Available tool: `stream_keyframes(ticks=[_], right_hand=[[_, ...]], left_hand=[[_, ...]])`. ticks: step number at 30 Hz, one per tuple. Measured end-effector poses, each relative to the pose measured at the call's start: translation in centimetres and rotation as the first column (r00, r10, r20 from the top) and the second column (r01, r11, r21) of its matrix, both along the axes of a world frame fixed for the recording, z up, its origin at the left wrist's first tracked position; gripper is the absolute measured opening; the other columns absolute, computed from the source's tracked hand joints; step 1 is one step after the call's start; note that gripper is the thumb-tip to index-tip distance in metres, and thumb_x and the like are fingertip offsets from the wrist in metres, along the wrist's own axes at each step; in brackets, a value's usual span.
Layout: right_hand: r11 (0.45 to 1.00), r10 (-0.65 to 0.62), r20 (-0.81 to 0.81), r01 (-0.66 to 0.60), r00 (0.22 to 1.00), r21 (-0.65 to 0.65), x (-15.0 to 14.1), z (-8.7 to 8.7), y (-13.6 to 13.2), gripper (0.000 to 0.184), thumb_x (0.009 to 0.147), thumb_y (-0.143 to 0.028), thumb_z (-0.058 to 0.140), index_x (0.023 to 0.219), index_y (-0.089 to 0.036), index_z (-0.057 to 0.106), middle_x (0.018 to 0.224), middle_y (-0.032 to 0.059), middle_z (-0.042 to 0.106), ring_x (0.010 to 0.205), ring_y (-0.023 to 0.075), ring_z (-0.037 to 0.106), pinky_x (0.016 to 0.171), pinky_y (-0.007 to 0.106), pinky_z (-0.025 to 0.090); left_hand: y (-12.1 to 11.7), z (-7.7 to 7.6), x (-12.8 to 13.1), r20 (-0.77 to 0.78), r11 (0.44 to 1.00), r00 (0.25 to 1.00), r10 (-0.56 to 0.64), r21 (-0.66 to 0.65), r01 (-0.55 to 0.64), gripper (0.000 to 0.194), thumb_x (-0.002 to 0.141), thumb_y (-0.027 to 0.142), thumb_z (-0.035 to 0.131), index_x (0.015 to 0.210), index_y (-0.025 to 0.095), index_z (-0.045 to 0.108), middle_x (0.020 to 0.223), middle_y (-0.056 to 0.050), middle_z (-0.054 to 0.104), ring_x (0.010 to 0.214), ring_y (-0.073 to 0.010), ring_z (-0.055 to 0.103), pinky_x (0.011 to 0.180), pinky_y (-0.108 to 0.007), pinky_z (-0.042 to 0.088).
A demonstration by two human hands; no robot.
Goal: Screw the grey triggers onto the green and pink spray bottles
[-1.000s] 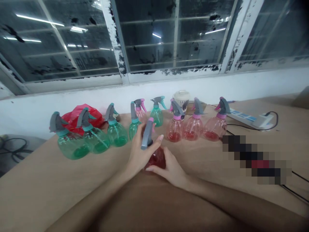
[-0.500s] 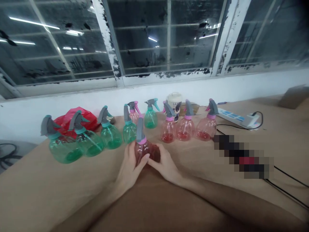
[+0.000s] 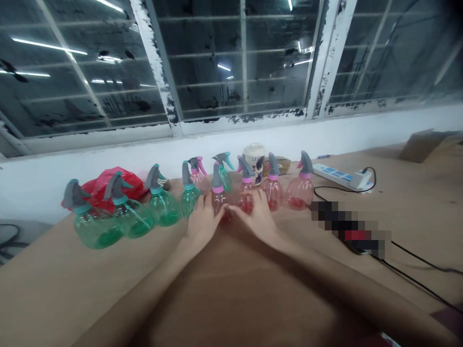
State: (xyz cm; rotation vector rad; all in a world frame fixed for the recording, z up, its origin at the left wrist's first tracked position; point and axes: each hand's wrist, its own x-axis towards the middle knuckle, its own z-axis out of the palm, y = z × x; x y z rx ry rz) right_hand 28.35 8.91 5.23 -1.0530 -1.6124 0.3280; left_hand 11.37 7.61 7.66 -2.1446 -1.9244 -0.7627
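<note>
A pink spray bottle (image 3: 219, 197) with a grey trigger head stands upright on the brown table (image 3: 231, 289), in the row of bottles. My left hand (image 3: 201, 221) cups its left side and my right hand (image 3: 255, 218) cups its right side, fingers curved round the body. Other pink bottles (image 3: 299, 188) stand just to its right. Green spray bottles (image 3: 162, 205) stand to its left.
A red plastic bag (image 3: 104, 185) lies behind the green bottles at the left. A paper cup (image 3: 254, 156) and a white power strip (image 3: 338, 176) sit near the wall. Black cables (image 3: 415, 270) run across the table's right side. A pixelated object (image 3: 349, 229) lies right of the bottles.
Both hands have moved the pink bottle away from me and set it upright in the row. My left hand went from the trigger head down to the bottle's body.
</note>
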Motion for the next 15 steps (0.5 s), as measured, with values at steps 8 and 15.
stream_keyframes(ticks=[8, 15], right_hand=[[0.987, -0.150, -0.029, 0.152, 0.988, 0.047, 2.2, 0.3, 1.6, 0.043, 0.084, -0.044, 0.056, 0.117, -0.019, 0.044, 0.116, 0.0138, 0.054, 0.112, 0.0285, 0.053, 0.097, 0.052, 0.043], [0.987, -0.156, 0.121, 0.158, 0.980, -0.010, 0.6, -0.8, 4.0, 0.067, 0.082, -0.035, 0.057, 0.136, -0.005, 0.032, 0.134, 0.0238, 0.048, 0.128, 0.0324, 0.044, 0.106, 0.049, 0.037]], left_hand=[[1.4, -0.2, 0.7, 0.007, 0.998, 1.000, 0.021, 0.058, -0.022, 0.062, 0.093, 0.043, 0.046, 0.139, 0.004, 0.034, 0.137, -0.027, 0.045, 0.127, -0.0384, 0.047, 0.098, -0.049, 0.046], [-2.2, -0.7, -0.5, 0.100, 0.989, 0.987, -0.123, 0.092, 0.113, 0.057, 0.092, 0.044, 0.047, 0.140, 0.016, 0.033, 0.136, -0.018, 0.040, 0.128, -0.0328, 0.045, 0.103, -0.050, 0.043]])
